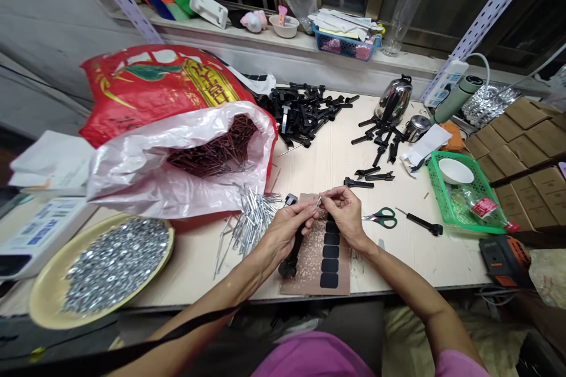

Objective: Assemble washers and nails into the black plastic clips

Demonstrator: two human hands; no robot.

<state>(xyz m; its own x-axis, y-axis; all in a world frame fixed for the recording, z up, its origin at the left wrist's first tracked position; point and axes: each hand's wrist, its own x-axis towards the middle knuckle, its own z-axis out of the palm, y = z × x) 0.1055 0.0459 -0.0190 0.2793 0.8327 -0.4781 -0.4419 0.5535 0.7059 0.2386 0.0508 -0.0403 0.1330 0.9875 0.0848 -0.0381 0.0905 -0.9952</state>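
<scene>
My left hand (pixel 297 221) is closed around a long black plastic part (pixel 289 266), whose knobbed end sticks out below the palm. Between the fingertips of both hands is a small silver metal piece (pixel 319 201), and my right hand (pixel 347 210) pinches it; its full shape is hidden. Under the hands lies a brown cardboard sheet (pixel 305 280) with a column of black rounded stickers (pixel 329 265). Just left of my left hand is a heap of silver metal rods (pixel 253 225). Green-handled scissors (pixel 385 218) rest to the right of my right hand.
A yellow bowl (pixel 42 300) of small metal nuts and an open red bag (pixel 145 100) of brown rods stand left. Black plastic parts (pixel 305 112) are piled behind. On the right are a green basket (pixel 442 200), cardboard boxes (pixel 508 135) and a power tool (pixel 504 259).
</scene>
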